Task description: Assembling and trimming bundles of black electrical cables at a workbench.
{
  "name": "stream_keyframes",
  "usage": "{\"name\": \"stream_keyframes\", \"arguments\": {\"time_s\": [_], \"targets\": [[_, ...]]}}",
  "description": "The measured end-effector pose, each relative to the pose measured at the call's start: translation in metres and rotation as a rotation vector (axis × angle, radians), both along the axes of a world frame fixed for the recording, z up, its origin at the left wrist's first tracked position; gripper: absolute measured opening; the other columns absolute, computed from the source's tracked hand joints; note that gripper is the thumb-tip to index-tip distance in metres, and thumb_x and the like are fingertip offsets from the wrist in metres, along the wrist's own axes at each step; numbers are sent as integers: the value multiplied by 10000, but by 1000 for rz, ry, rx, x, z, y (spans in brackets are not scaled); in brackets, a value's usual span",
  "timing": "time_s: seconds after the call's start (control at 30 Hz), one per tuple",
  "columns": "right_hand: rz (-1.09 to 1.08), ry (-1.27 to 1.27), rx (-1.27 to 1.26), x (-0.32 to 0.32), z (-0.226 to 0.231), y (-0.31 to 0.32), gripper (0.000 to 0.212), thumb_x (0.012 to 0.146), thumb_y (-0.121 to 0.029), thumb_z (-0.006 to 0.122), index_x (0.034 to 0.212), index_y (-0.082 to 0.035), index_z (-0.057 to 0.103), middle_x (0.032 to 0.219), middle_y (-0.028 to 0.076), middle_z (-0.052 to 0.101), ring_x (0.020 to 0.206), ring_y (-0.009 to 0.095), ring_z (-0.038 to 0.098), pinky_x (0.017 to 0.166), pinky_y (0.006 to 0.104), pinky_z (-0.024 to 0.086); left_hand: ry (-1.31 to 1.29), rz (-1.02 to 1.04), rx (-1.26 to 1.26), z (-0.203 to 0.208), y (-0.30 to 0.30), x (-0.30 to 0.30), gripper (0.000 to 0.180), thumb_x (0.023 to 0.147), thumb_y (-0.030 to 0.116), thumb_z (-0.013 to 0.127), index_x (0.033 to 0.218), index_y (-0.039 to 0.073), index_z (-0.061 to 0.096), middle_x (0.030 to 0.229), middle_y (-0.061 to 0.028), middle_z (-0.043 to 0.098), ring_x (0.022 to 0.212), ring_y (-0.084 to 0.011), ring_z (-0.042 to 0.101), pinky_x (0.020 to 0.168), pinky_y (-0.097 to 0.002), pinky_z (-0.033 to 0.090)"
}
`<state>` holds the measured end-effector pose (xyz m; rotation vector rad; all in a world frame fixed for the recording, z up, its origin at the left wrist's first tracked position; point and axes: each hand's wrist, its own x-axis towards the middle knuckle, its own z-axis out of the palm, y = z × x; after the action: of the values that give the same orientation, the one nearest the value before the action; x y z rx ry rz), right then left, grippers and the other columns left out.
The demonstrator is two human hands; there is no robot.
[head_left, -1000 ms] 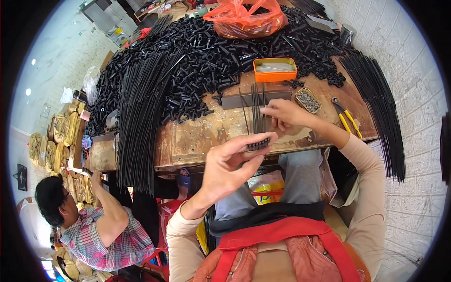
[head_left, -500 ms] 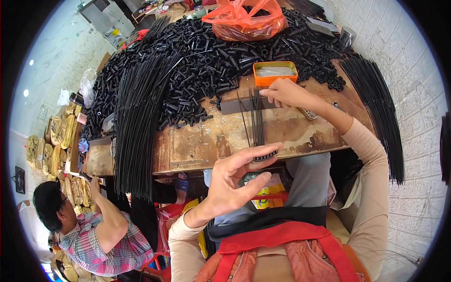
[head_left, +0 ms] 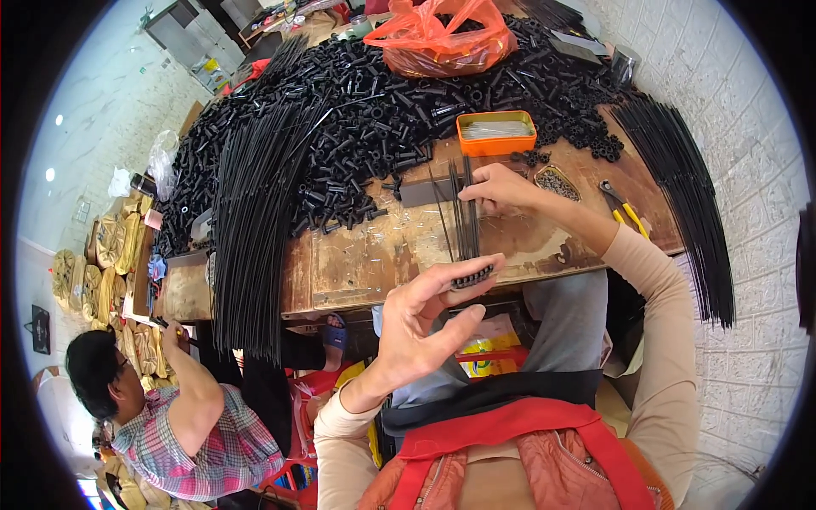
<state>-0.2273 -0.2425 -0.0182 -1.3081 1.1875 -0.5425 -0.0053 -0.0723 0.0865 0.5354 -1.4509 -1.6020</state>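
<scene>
My left hand (head_left: 416, 327) is near the table's front edge, its fingers curled round a small row of thin black rods (head_left: 464, 225). The dark rod ends show along its fingers, while the thumb stands apart below. The rods reach away from me over the wooden table. My right hand (head_left: 503, 187) is pinched closed at the right side of the rods, fingertips against or just above them; what it grips is hidden. Behind the rods lies a flat dark bar (head_left: 425, 192). An orange box (head_left: 497, 146) of thin silvery pins stands just beyond my right hand.
A big heap of black tubular parts (head_left: 357, 127) covers the table's far side, under a red plastic bag (head_left: 442, 42). Long black rod bundles hang over the edge at left (head_left: 251, 246) and right (head_left: 680, 187). Pliers (head_left: 625, 211) lie at right. Another person (head_left: 191, 425) works at left.
My right hand has moved left and slightly toward me, from by the orange box to the rods. The pliers and a small dish of metal bits are now uncovered. My left hand keeps its hold.
</scene>
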Motion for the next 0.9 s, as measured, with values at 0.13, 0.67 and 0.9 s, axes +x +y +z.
{"name": "stream_keyframes", "arguments": {"time_s": [0.13, 0.67, 0.9], "targets": [[-17, 134, -8, -2, 14, 4, 292, 855, -287, 683, 778, -18, 600, 597, 44, 575, 438, 104, 518, 371, 250, 359, -6, -11, -24, 1, 0, 0, 460, 834, -154, 515, 1286, -69, 499, 1287, -213, 547, 1245, -292, 511, 1087, -445, 388], [-65, 225, -113, 17, 2, 7, 270, 847, -281, 655, 811, -20, 597, 590, 53, 593, 424, 110, 527, 379, 249, 358, 20, -9, -30, -4, -1, 1, 476, 855, -131, 534, 1321, -47, 489, 1311, -174, 545, 1251, -228, 506, 1079, -372, 403], [-118, -4, -93, 6, -2, 9, 255, 843, -253, 641, 826, -3, 597, 637, 76, 614, 511, 113, 569, 420, 252, 382, 14, -29, 5, -1, -1, 1, 496, 824, -178, 491, 1306, -58, 481, 1312, -214, 527, 1277, -303, 487, 1097, -459, 381]]}}
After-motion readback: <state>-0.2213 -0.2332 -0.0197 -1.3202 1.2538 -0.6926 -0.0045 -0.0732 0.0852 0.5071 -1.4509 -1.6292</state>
